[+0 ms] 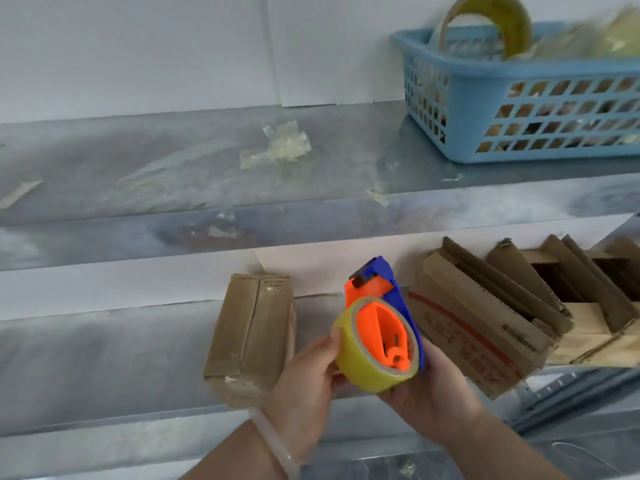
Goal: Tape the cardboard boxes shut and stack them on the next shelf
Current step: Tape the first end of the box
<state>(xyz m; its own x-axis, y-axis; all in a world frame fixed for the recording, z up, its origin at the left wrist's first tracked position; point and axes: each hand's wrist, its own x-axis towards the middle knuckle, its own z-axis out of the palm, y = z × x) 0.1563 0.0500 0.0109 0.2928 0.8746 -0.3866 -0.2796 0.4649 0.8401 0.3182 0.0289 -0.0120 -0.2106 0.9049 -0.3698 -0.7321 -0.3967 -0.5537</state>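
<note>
Step in hand, as judged: readying the tape. The left hand [308,382] fingers grasp the yellow tape roll [360,365]. The right hand [429,393] fingers grip the tape dispenser [377,292] from below. A sealed box [249,334] and the open boxes [478,323] sit on the lower shelf [104,358]. The next move probably calls for freeing the tape end and closing a box's flaps.

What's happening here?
A person holds a tape dispenser in both hands in front of the shelves. The left hand grips its yellow roll; the right hand grips the dispenser from below. On the lower shelf, a closed box lies to the left and open boxes, flaps up, stand to the right. A blue basket with tape rolls sits on the upper shelf.
</note>
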